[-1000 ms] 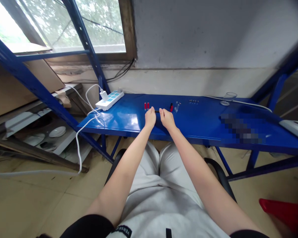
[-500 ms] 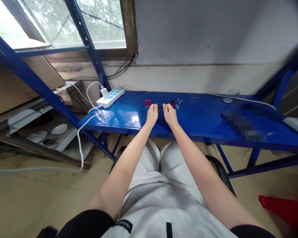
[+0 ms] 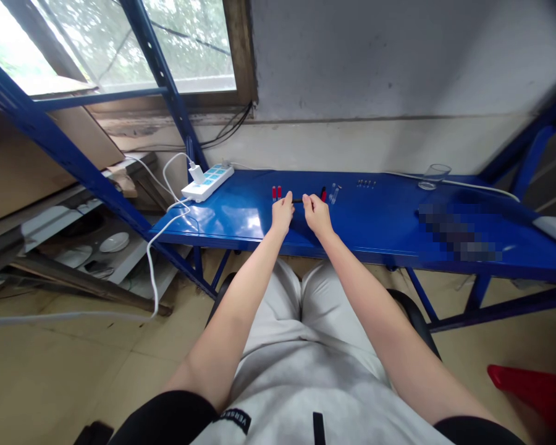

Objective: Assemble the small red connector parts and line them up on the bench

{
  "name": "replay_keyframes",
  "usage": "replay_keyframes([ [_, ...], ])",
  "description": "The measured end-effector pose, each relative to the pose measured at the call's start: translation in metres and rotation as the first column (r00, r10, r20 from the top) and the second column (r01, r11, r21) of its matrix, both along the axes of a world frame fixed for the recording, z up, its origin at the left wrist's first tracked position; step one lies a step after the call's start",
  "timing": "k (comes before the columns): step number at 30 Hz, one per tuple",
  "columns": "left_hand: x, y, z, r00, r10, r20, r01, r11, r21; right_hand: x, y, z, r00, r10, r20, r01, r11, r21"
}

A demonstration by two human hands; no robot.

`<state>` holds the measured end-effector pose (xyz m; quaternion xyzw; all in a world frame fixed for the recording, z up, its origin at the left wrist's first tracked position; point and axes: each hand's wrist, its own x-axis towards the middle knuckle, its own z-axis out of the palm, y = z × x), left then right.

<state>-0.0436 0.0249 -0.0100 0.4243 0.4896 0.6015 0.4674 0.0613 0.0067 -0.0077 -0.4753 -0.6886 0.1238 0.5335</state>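
Observation:
A short, thin dark rod [image 3: 298, 201] spans the gap between my two hands above the blue table; its exact kind is too small to make out. My left hand [image 3: 282, 214] is closed on its left end, thumb up. On the other end my right hand [image 3: 317, 215] is closed in a pinch. Just behind my left hand stand two small red pieces [image 3: 277, 193]. Close to my right hand is a black-and-red piece [image 3: 324, 194], with small clear tube-like pieces [image 3: 334, 194] to its right. My fingers hide the rod's ends.
The blue table [image 3: 231, 213] carries a white power strip [image 3: 208, 183] with cords at left. Farther right are several tiny pieces [image 3: 366, 183] in a row, a clear glass [image 3: 434, 177] and a blurred-out dark object [image 3: 458, 233]. A red item [image 3: 532, 392] is on the floor.
My hands stay at nearly the same spot, with a slightly different left-hand grip and a little more of the dark rod showing between them. The view has shifted slightly.

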Motion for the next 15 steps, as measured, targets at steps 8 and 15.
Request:
replay_keyframes([
  [8,-0.001,-0.005,0.006,1.0,0.024,-0.011,-0.024,1.0,-0.004,0.002,0.003,-0.004,0.999,0.03,-0.015,-0.03,0.999,-0.024],
  [15,-0.002,-0.013,0.007,0.99,-0.09,-0.111,0.109,0.979,0.17,0.005,0.005,-0.003,0.997,-0.057,-0.055,0.054,0.998,-0.044],
])
